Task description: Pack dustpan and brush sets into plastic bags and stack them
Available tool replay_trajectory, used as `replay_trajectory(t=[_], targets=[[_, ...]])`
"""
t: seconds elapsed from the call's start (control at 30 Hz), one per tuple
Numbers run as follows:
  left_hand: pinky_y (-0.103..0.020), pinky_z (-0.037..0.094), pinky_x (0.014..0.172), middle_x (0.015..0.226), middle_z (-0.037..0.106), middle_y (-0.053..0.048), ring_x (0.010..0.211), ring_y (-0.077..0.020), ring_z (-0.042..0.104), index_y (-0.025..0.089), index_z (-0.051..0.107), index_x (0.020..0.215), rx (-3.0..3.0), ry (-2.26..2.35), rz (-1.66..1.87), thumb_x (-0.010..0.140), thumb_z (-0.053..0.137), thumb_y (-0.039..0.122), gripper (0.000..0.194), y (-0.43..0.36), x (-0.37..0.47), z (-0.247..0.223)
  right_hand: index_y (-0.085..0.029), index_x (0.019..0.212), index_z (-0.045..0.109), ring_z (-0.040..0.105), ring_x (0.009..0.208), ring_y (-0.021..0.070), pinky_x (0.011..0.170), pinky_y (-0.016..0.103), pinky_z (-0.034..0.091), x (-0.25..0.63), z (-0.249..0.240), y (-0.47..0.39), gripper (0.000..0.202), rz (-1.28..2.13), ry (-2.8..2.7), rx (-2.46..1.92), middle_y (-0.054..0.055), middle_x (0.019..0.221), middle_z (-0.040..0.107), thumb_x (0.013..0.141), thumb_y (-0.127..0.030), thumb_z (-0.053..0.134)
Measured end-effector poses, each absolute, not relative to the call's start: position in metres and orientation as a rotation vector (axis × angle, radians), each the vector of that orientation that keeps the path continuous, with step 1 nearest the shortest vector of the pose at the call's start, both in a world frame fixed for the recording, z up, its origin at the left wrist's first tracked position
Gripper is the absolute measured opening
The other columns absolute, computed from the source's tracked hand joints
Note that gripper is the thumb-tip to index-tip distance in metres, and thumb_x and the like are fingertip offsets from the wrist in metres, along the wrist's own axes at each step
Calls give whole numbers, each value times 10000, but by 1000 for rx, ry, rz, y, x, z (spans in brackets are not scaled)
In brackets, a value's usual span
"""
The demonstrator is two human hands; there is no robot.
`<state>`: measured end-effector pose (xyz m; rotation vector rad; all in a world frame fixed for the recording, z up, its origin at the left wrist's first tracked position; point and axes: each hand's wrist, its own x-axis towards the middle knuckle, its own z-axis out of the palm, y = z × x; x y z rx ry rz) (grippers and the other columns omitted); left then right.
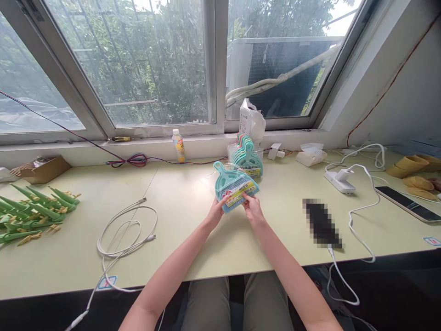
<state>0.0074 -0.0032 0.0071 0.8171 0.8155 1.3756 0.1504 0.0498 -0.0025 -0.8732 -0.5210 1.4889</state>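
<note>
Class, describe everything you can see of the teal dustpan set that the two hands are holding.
The teal dustpan set looks like moulded plastic: a small pan with a looped handle pointing away from the person, a brush nested in it, and a yellow printed label across the front. It is held tilted just above the pale green table, the left hand and right hand pinching its near edge.

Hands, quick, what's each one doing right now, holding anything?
Left hand: closed on the lower left edge of the teal dustpan set.
Right hand: closed on the same set's lower right edge, by the label.
</note>
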Motion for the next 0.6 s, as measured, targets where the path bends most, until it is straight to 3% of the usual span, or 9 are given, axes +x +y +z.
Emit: replay_trajectory(t=[0.13, 0.33, 0.47, 0.6], targets=[[-557, 516, 1072, 1324, 701, -139, 1295, -411, 612, 214, 643, 1272, 833, 922, 1376, 758, 805, 593, 658, -1, 3, 9, -195, 844, 721, 773, 994, 247, 837, 321, 677, 145, 2, 45, 207, 1518, -510, -850, 60, 949, 807, 676, -128, 822], [-530, 479, 1094, 1259, 706, -134, 1257, -380, 618, 180, 609, 1270, 1020, 965, 1489, 696, 884, 472, 700, 3, -10, 3, -162, 819, 716, 756, 764, 152, 698, 208, 643, 143, 9, 41, 126, 1632, -472, -846, 30, 797, 784, 750, -59, 696], [-516, 445, 1113, 1316, 674, -129, 1292, -362, 586, 205, 567, 1339, 1136, 952, 1510, 761, 837, 479, 693, 4, -9, -1, -194, 857, 703, 739, 705, 150, 640, 229, 638, 149, 11, 45, 22, 1647, -379, -883, 7, 768, 771, 853, -191, 682], [-504, 449, 1099, 1308, 674, -125, 1275, -348, 591, 197, 544, 1344, 1207, 948, 1501, 775, 826, 476, 694, 4, -8, 0, -217, 885, 685, 739, 708, 156, 633, 239, 630, 152, 8, 50, 61, 1617, -337, -913, 3, 777, 772, 901, -275, 673]])
